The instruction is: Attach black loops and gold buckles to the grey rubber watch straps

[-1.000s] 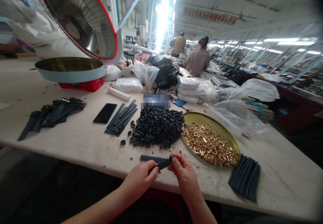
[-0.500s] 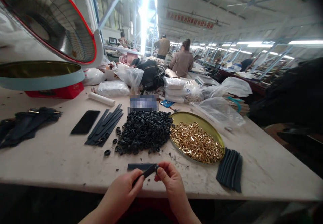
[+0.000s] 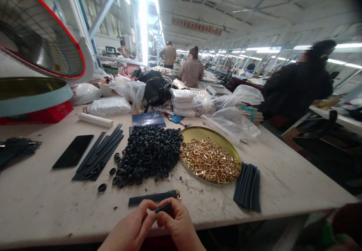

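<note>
We have one dark strap (image 3: 164,208) pinched between our left hand (image 3: 138,220) and right hand (image 3: 175,218), near the table's (image 3: 203,212) front edge. One buckled strap (image 3: 152,198) lies just beyond. We see one phone (image 3: 73,152), one tray (image 3: 207,132) of uncountable gold buckles (image 3: 210,160), and one heap of uncountable black loops (image 3: 152,153). Both our hands nearly meet, fingers curled closed, forearms angling inward.

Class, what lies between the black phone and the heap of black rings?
In the head view, flat dark strips and a few loose rings lie between the phone and the heap.
</note>
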Action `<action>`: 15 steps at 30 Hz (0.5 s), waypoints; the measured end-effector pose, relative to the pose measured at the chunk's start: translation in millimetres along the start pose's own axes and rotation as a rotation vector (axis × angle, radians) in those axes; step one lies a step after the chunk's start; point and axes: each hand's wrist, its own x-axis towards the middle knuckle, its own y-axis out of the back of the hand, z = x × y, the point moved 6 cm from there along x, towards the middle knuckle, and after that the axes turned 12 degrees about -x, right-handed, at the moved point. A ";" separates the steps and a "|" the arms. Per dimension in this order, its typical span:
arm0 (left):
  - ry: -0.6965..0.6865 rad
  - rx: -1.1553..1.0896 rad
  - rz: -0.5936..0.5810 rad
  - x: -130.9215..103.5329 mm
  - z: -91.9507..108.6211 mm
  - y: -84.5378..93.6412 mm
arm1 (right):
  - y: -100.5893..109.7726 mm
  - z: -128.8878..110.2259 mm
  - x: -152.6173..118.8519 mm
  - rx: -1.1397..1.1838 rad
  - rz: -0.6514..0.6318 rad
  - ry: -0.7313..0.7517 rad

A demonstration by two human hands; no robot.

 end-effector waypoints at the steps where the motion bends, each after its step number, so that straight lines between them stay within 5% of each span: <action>1: -0.006 -0.046 0.022 0.4 0.5 -0.9 | 2.1 -5.9 -2.4 -0.079 0.004 0.047; 4: -0.069 -0.144 0.046 4.5 7.0 -3.1 | 17.7 -24.3 -6.5 -0.382 -0.013 0.229; 7: -0.079 -0.202 0.038 10.3 10.5 -3.2 | 57.7 -34.9 0.4 -0.754 0.067 0.320; 10: -0.038 -0.231 0.111 11.2 5.7 0.8 | 109.3 -41.5 19.1 -1.395 0.316 0.225; 15: -0.066 -0.275 0.182 7.5 -3.0 -2.2 | 131.7 -47.3 53.3 -1.641 0.329 0.187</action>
